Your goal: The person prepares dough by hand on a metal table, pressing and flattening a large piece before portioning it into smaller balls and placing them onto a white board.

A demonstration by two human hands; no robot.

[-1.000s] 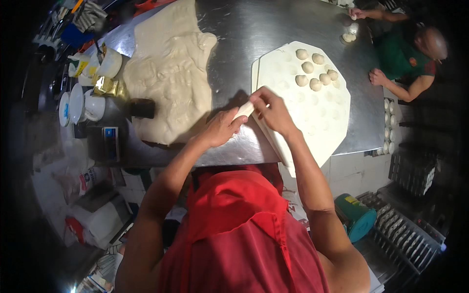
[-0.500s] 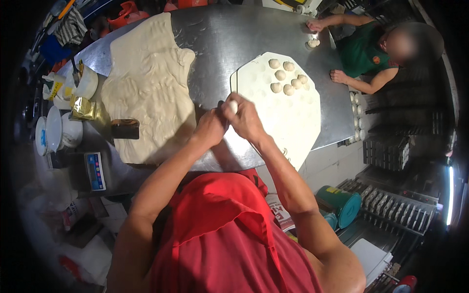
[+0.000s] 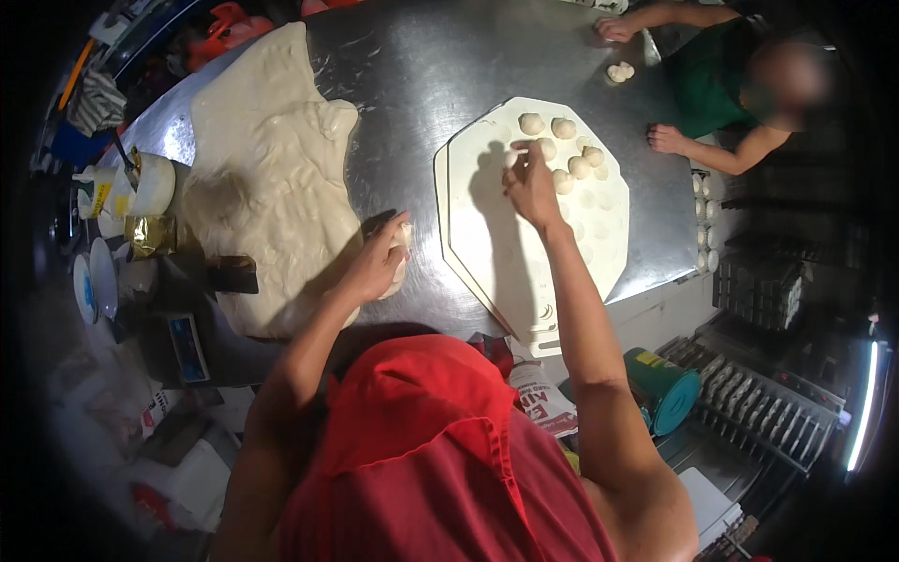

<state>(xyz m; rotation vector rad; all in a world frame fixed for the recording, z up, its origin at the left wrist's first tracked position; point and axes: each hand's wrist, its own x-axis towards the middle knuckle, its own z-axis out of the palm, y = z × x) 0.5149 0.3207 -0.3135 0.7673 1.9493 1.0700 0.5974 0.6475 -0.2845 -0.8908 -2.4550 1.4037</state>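
Setting out portions seems the step in hand, the next move calling for a gentle release, as the right hand (image 3: 534, 194), arm stretched forward, pinches a small, round, cream dough ball (image 3: 512, 158) over the cream, many-sided, dimpled board (image 3: 585, 258), while the left hand (image 3: 373, 264) lies curled round a pale, soft dough piece (image 3: 404, 234) at the grey metal table (image 3: 403, 112).

Beyond the left hand (image 3: 373, 267), a passage along the table (image 3: 398, 131) is left open between the dough (image 3: 272, 178) and the board (image 3: 482, 253); leftward, the way is blocked by the dough. Beyond and right of the right hand (image 3: 532, 192), room is taken by balls (image 3: 564, 128); nearer and leftward, board space is left free.
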